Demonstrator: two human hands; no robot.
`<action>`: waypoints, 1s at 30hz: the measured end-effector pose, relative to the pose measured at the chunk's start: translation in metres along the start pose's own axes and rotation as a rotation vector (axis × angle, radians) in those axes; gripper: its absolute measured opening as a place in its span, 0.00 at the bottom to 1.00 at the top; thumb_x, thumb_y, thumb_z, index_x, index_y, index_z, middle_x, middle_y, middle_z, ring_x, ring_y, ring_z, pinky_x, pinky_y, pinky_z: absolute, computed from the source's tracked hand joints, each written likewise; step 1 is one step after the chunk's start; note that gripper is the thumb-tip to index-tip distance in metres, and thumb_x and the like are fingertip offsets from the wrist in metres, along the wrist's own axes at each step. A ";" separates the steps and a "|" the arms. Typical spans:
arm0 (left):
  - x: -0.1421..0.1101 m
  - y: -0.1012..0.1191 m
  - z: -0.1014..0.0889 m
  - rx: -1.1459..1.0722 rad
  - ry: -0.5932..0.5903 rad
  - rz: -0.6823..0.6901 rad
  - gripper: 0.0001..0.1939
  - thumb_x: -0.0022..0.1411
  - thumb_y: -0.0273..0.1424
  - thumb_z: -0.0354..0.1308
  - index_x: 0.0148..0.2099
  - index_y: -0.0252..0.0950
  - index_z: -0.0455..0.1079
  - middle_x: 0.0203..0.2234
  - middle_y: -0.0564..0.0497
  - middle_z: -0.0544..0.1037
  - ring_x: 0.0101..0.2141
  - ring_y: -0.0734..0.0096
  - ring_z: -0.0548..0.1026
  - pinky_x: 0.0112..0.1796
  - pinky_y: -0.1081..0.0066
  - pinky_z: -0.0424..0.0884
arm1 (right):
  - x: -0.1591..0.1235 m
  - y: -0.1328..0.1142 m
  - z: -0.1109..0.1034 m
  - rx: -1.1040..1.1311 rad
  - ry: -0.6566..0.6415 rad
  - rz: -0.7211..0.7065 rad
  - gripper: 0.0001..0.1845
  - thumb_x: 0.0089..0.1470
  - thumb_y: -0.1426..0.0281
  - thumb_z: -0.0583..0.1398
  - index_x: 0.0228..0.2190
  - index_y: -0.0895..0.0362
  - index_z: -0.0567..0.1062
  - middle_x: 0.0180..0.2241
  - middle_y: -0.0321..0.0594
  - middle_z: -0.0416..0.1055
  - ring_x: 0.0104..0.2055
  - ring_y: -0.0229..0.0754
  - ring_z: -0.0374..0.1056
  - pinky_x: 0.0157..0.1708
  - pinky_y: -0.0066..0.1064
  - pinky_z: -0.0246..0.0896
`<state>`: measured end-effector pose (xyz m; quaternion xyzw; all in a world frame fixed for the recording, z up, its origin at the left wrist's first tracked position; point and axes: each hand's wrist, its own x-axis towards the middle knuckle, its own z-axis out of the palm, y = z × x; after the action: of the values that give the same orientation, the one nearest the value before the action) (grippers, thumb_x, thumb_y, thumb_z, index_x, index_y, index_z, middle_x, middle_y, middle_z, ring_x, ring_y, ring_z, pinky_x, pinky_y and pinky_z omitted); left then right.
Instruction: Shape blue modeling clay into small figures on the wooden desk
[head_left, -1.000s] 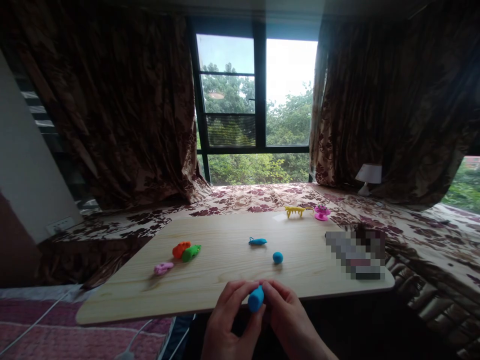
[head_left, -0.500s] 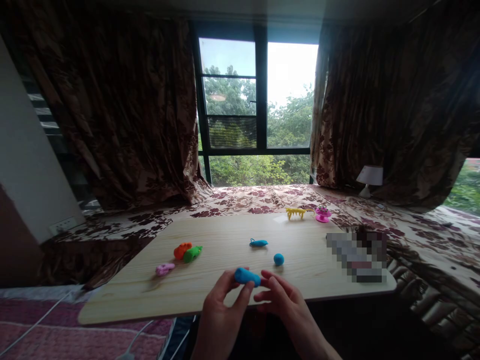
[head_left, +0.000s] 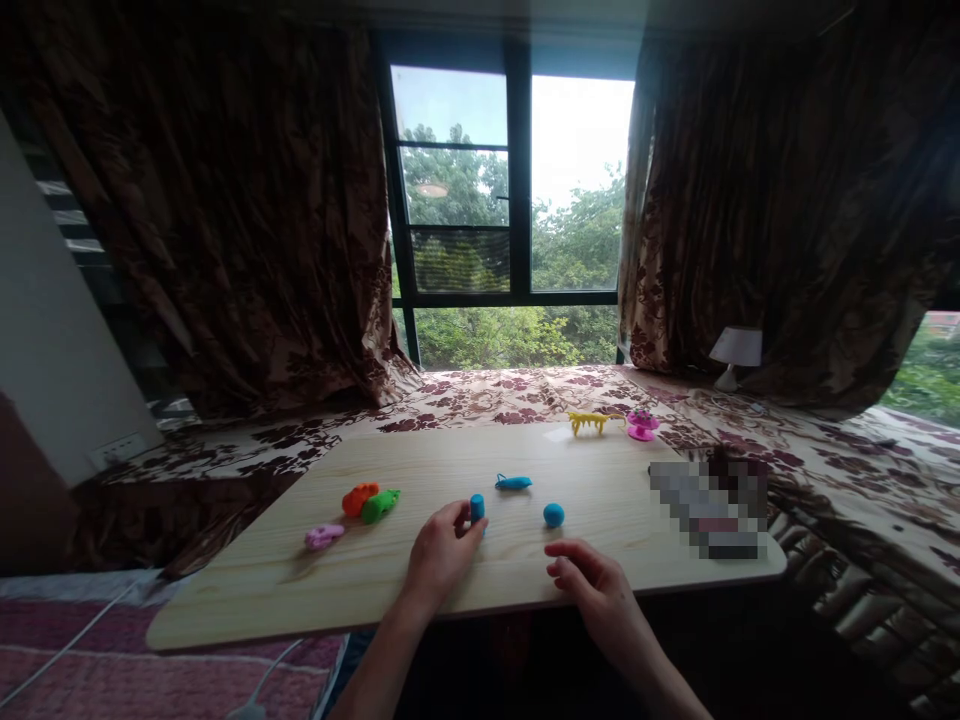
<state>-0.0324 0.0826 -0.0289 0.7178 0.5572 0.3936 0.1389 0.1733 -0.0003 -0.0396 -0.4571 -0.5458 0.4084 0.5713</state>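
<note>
A short blue modelling-clay roll (head_left: 477, 508) stands upright at the fingertips of my left hand (head_left: 441, 555), which is closed around its side, low over the tabletop. Part of the roll is hidden by the fingers. My right hand (head_left: 596, 590) hovers near the front edge with bent fingers apart and holds nothing. Just beyond its fingertips lies a blue ball (head_left: 553, 515). Behind the left hand rests a small pointed blue piece (head_left: 514, 483) with a thin loop at its left end.
On the light wooden table (head_left: 247, 590), orange (head_left: 358, 498), green (head_left: 381, 506) and pink (head_left: 324, 537) figures lie at left. A yellow four-legged figure (head_left: 588, 423) and a magenta piece (head_left: 643, 426) stand at the far edge. A blurred-out object (head_left: 709, 510) is at right.
My left hand has moved forward and turned the blue roll from lying sideways to upright near the table. My right hand has let go and drawn away to the right.
</note>
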 end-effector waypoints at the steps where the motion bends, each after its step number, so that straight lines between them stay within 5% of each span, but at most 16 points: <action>1: 0.000 -0.001 0.000 -0.001 -0.002 -0.001 0.13 0.56 0.39 0.52 0.40 0.39 0.71 0.31 0.50 0.78 0.33 0.68 0.75 0.34 0.73 0.68 | 0.000 0.000 0.000 0.001 -0.004 0.002 0.14 0.52 0.61 0.59 0.35 0.58 0.76 0.31 0.43 0.74 0.36 0.47 0.69 0.36 0.36 0.63; 13: -0.002 -0.006 0.001 0.009 0.058 -0.018 0.15 0.53 0.36 0.56 0.43 0.37 0.71 0.34 0.48 0.77 0.37 0.64 0.74 0.41 0.67 0.68 | 0.010 -0.007 -0.006 -0.077 0.001 -0.075 0.13 0.52 0.62 0.59 0.34 0.58 0.77 0.31 0.43 0.74 0.35 0.47 0.69 0.36 0.35 0.63; 16: -0.007 -0.007 -0.007 0.005 0.088 0.006 0.21 0.52 0.37 0.57 0.48 0.35 0.68 0.37 0.46 0.75 0.41 0.62 0.73 0.45 0.63 0.66 | 0.047 -0.014 -0.010 -0.168 0.042 -0.181 0.11 0.52 0.64 0.58 0.34 0.57 0.76 0.34 0.42 0.74 0.38 0.47 0.69 0.40 0.37 0.62; 20: -0.029 0.002 -0.022 -0.040 0.253 0.071 0.17 0.56 0.37 0.53 0.47 0.37 0.68 0.42 0.46 0.73 0.47 0.60 0.69 0.50 0.59 0.63 | 0.113 -0.009 0.002 -0.240 0.002 -0.145 0.07 0.50 0.68 0.62 0.31 0.59 0.76 0.35 0.43 0.73 0.39 0.47 0.68 0.44 0.39 0.61; 24: -0.052 0.015 -0.036 -0.110 0.395 0.121 0.12 0.57 0.35 0.53 0.43 0.40 0.69 0.42 0.49 0.73 0.46 0.62 0.70 0.50 0.61 0.64 | 0.151 0.002 0.023 -0.268 -0.063 -0.079 0.13 0.58 0.67 0.55 0.45 0.57 0.69 0.47 0.43 0.66 0.43 0.43 0.67 0.41 0.39 0.65; 27: -0.060 0.020 -0.039 -0.140 0.373 0.108 0.11 0.57 0.34 0.53 0.43 0.40 0.69 0.41 0.49 0.73 0.46 0.62 0.70 0.50 0.60 0.63 | 0.151 -0.001 0.028 -0.279 -0.095 -0.069 0.12 0.58 0.67 0.56 0.43 0.57 0.70 0.46 0.41 0.67 0.43 0.44 0.67 0.41 0.37 0.65; 30: -0.062 0.027 -0.037 -0.208 0.329 0.067 0.11 0.57 0.35 0.54 0.43 0.41 0.70 0.42 0.49 0.72 0.47 0.62 0.69 0.51 0.59 0.62 | 0.126 -0.014 0.023 -0.288 -0.131 -0.096 0.06 0.48 0.70 0.64 0.29 0.60 0.76 0.32 0.41 0.73 0.36 0.44 0.68 0.37 0.33 0.63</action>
<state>-0.0447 0.0085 -0.0132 0.6438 0.5043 0.5656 0.1061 0.1585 0.1192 0.0053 -0.4801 -0.6558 0.3274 0.4818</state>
